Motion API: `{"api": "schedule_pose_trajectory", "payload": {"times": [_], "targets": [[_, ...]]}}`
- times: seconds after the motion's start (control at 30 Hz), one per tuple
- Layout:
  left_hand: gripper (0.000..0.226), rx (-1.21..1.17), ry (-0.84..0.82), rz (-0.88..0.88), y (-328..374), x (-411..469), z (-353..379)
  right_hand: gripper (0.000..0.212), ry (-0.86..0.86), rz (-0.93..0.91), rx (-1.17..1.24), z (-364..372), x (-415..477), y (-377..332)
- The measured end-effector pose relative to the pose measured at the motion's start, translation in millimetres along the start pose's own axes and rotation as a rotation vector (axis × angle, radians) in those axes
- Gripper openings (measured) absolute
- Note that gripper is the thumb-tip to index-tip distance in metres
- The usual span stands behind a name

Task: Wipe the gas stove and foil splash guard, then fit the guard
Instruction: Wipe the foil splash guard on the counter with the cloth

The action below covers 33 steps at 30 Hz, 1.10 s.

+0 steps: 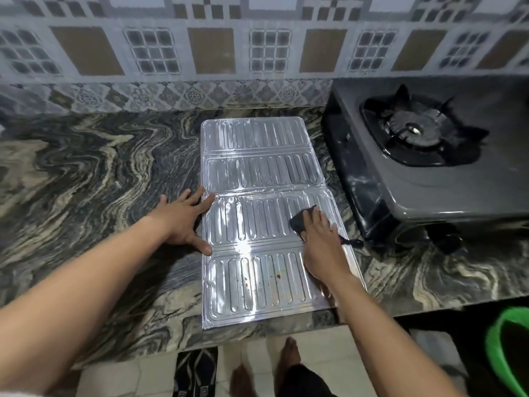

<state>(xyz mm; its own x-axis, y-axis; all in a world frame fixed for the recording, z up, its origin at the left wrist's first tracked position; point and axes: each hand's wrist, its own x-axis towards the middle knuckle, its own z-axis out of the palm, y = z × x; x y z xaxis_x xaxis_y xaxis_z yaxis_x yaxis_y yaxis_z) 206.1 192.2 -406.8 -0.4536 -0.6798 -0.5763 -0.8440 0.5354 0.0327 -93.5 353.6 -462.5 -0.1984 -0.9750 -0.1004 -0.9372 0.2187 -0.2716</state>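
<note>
The foil splash guard [257, 179] lies flat and unfolded on the marbled countertop [94, 173], its ribbed panels running from the wall toward the front edge. Small reddish stains mark the nearest panel. My left hand [183, 222] rests flat with spread fingers on the guard's left edge. My right hand [320, 242] presses a dark cloth [300, 222] onto the right side of the third panel, fingers laid over the cloth. The grey gas stove [429, 173] with its black burner grate [418, 130] stands to the right of the guard.
A tiled wall [257, 53] rises behind the counter. The guard's near end reaches the counter's front edge. Below the counter at the right sits a green basin [506, 348]. Sandals [196, 373] and my bare feet are on the tiled floor.
</note>
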Motion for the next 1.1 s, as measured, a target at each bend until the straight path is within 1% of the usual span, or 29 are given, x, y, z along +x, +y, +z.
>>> {"api": "schedule_pose_trajectory", "payload": {"times": [0.07, 0.13, 0.17, 0.2, 0.23, 0.3, 0.33, 0.4, 0.57, 0.67, 0.8, 0.87, 0.9, 0.97, 1.1], "targets": [[0.130, 0.029, 0.057, 0.029, 5.5, -6.9, 1.2, 0.066, 0.005, 0.011, 0.002, 0.4, 0.3, -3.5], [0.104, 0.084, 0.127, 0.062, 11.5, -17.8, 9.0, 0.065, 0.008, 0.029, 0.000, -1.0, 0.7, -5.9], [0.096, 0.088, 0.136, 0.068, 13.0, -23.8, 15.0, 0.065, 0.009, 0.038, -0.002, -1.9, 0.6, -7.2], [0.098, 0.069, 0.121, 0.071, 13.1, -29.2, 21.9, 0.064, 0.009, 0.046, -0.005, -2.6, 0.5, -8.6], [0.109, 0.039, 0.089, 0.066, 12.4, -34.1, 28.9, 0.065, 0.007, 0.055, -0.007, -3.0, 0.0, -9.9], [0.138, 0.007, 0.024, 0.055, 11.0, -41.5, 38.6, 0.066, 0.000, 0.070, -0.009, -3.6, 0.6, -12.3], [0.148, 0.012, 0.013, 0.054, 11.3, -42.6, 40.5, 0.067, -0.003, 0.076, -0.007, -4.2, 1.3, -13.8], [0.156, 0.037, 0.024, 0.068, 13.2, -41.3, 40.0, 0.070, -0.002, 0.092, -0.004, -5.0, 2.0, -17.6], [0.159, 0.045, 0.014, 0.074, 13.4, -38.8, 39.3, 0.063, 0.003, 0.113, 0.039, -2.1, -12.7, -17.6], [0.158, 0.041, 0.014, 0.073, 12.3, -38.8, 40.1, 0.060, 0.052, 0.180, 0.041, -1.8, -36.3, -8.5], [0.159, 0.028, 0.015, 0.073, 11.7, -37.7, 40.7, 0.060, 0.065, 0.249, 0.036, 2.7, -63.4, -16.3], [0.159, 0.029, 0.007, 0.071, 12.7, -37.4, 40.0, 0.065, 0.067, 0.244, 0.020, 5.2, -66.6, -31.9], [0.158, 0.032, 0.006, 0.072, 13.5, -37.4, 39.7, 0.070, 0.063, 0.215, 0.012, 6.4, -65.8, -41.8], [0.158, 0.037, 0.000, 0.073, 14.5, -37.6, 38.3, 0.080, 0.044, 0.093, 0.008, 10.2, -62.9, -65.2], [0.159, 0.035, -0.016, 0.064, 16.3, -39.2, 36.7, 0.091, -0.030, -0.133, 0.037, 22.0, -58.9, -112.7]]}}
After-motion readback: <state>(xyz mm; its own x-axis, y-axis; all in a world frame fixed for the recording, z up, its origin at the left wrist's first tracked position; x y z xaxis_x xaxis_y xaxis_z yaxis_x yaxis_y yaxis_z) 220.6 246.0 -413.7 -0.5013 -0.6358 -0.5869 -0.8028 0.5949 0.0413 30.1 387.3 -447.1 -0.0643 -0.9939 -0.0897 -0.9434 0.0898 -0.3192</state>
